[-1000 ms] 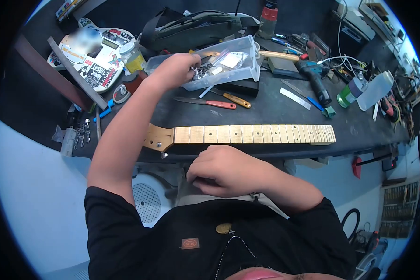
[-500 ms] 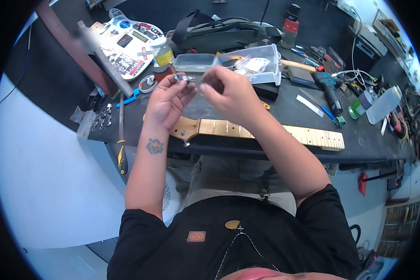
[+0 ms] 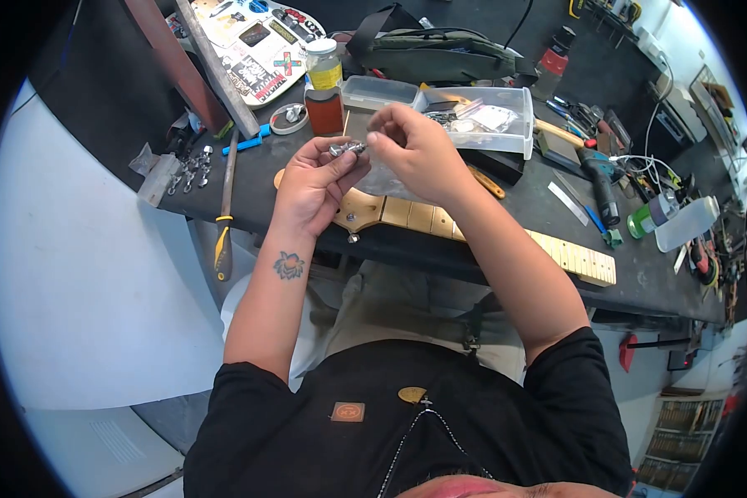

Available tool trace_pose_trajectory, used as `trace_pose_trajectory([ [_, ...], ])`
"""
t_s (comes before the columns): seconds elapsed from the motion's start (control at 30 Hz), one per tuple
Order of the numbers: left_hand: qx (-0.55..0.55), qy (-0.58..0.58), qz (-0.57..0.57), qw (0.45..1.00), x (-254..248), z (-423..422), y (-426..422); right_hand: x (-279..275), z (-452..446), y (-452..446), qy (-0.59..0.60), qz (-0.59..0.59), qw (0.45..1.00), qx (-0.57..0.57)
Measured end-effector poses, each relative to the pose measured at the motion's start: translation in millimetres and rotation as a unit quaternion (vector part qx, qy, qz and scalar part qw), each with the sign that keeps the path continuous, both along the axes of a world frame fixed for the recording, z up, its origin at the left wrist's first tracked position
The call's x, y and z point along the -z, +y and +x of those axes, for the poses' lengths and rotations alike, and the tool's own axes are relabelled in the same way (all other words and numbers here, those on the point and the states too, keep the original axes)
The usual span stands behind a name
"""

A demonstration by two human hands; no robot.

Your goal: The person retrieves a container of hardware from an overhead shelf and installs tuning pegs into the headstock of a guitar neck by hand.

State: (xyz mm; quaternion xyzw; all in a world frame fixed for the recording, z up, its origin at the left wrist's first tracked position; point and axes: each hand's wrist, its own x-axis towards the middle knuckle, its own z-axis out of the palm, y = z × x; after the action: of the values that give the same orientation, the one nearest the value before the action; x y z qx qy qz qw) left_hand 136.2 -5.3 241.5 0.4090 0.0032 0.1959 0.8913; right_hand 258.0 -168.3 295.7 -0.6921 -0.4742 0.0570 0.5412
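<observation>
My left hand [image 3: 314, 189] is closed around a small chrome guitar tuning machine [image 3: 348, 149], held between thumb and fingers above the bench. Close to the tuner's right end, my right hand [image 3: 419, 158] is curled with thumb and fingertips in a pinch. Whatever those fingertips hold, if anything, is too small to make out. Below both hands lies a maple guitar neck [image 3: 568, 254], its headstock [image 3: 361, 212] to the left and partly hidden by my left hand. A metal tuner [image 3: 353, 238] shows at the headstock's lower edge.
More chrome tuners [image 3: 192, 170] lie at the bench's left, beside a yellow-handled screwdriver [image 3: 223, 249]. Behind my hands stand a jar [image 3: 324, 66], a brown bottle [image 3: 324, 114] and a clear plastic box [image 3: 515, 124] of parts. A cordless drill [image 3: 602, 187] lies at right.
The view has shifted, so the bench items sit differently in frame. My hands have come closer together, the right fingertips now beside the tuner in my left hand.
</observation>
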Motion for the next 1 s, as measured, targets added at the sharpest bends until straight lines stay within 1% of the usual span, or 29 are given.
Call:
trace_pose_trajectory([
  [0.03,-0.003,-0.001,0.004,1.000,0,0,-1,-5,-1,-1,0.024,-0.053,0.998,0.021],
  [0.13,-0.022,-0.001,0.022,1.000,-2,-2,-4,-19,-12,-4,-0.052,-0.167,0.984,0.023],
  [0.33,-0.043,0.026,0.032,0.998,0,-13,-2,0,-4,-1,-0.162,-0.005,0.985,-0.066],
  [0.43,-0.049,0.019,0.025,0.998,1,-16,-2,7,-5,5,-0.165,0.079,0.981,-0.071],
  [0.53,-0.058,0.017,0.030,0.998,2,-15,-2,-5,-17,3,-0.009,-0.047,0.999,0.019],
  [0.63,-0.055,0.016,0.044,0.997,6,-16,0,-10,-20,3,-0.042,-0.132,0.990,0.010],
  [0.73,-0.049,0.045,0.040,0.997,3,-19,2,-10,-18,2,-0.111,-0.084,0.990,-0.014],
  [0.83,-0.038,0.065,0.028,0.997,1,-21,3,-2,-11,4,-0.133,-0.037,0.990,-0.043],
  [0.93,-0.042,0.063,0.020,0.997,0,-21,2,6,-15,6,0.066,0.013,0.994,-0.090],
  [1.0,-0.049,0.060,0.015,0.997,-2,-20,-2,3,-19,10,0.060,0.013,0.998,-0.018],
])
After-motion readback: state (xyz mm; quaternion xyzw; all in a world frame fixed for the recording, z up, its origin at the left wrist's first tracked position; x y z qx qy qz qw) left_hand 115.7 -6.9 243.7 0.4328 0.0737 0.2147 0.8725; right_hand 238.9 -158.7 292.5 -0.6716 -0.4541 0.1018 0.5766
